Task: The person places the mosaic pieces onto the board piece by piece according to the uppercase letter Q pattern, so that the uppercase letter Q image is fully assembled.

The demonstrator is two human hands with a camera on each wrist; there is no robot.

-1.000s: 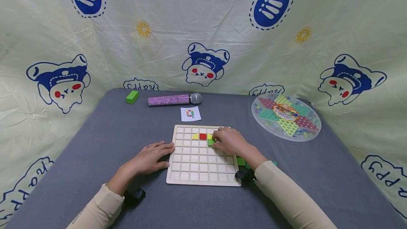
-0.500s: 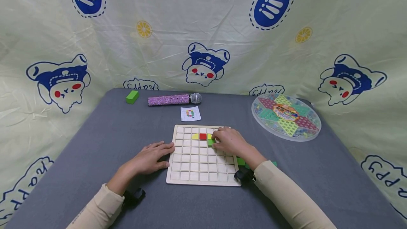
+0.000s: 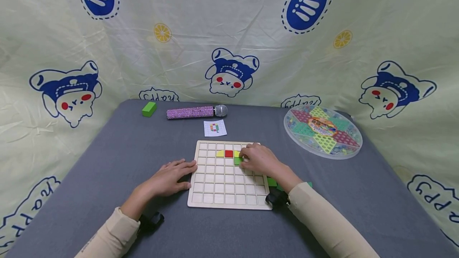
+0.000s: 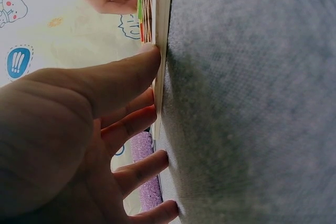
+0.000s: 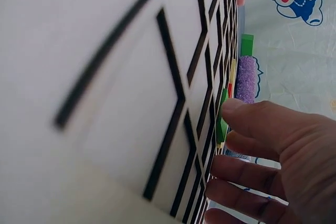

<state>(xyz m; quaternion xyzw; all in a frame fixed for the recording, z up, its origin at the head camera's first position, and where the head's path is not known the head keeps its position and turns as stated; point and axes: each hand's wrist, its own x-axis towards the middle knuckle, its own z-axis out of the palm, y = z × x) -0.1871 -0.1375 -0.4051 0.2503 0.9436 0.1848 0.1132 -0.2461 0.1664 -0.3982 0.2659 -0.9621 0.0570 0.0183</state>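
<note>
A pale wooden grid board [image 3: 215, 188] lies on the cloth. Two yellow tiles flank a red tile [image 3: 228, 153] near its top, the left yellow tile [image 3: 220, 153] in plain sight and the right one partly covered. Just below the right one, my right hand [image 3: 261, 158] pinches a green tile [image 3: 238, 161] set at its cell. Seen from the right wrist, the thumb [image 5: 233, 106] touches the green tile [image 5: 222, 124], with the index finger on its other side. My left hand [image 3: 167, 178] rests by the board's left edge, fingers spread; its thumb [image 4: 149, 59] touches the rim.
A small printed pattern card [image 3: 215, 128] lies beyond the board. Behind it are a purple glitter microphone [image 3: 191, 112] and a green block [image 3: 149, 109]. A round Chinese checkers box [image 3: 324, 132] sits back right. Green pieces [image 3: 271, 182] lie partly hidden beneath the right forearm.
The green tile has shifted very slightly and now sits squarer against its cell under the right fingers. The left hand and board have stayed still.
</note>
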